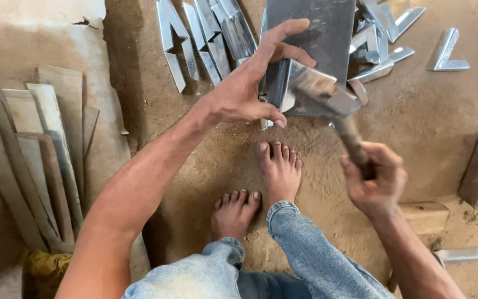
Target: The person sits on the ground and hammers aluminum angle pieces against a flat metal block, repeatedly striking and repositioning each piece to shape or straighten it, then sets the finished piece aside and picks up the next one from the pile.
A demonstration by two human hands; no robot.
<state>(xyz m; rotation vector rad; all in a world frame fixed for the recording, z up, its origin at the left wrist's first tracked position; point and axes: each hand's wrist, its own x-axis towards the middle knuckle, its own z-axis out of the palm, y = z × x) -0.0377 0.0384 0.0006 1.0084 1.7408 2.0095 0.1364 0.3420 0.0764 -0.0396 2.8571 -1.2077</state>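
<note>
Bracket (279, 83), upper centre on a steel plate (327, 27): thin bent sheet metal, judged light, stiff, sharp-edged. Left hand (244, 91) pinches it, fingers spread. Right hand (374, 177) grips hammer (327, 94) by its handle.

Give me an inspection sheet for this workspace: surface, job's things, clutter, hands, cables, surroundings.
Surface: sandy dirt floor, with a flat steel plate lying on it.
Job's things: bent metal piece standing at the plate's near edge; hammer with its head over the piece.
Clutter: heaps of shiny angle pieces left and right of the plate; one apart at top right.
Hands: left hand steadies the piece, fingers spread; right hand grips the hammer handle.
Cables: nothing seen.
Surroundings: stacked wooden strips at left, wood block at right, bare feet just below the plate.
</note>
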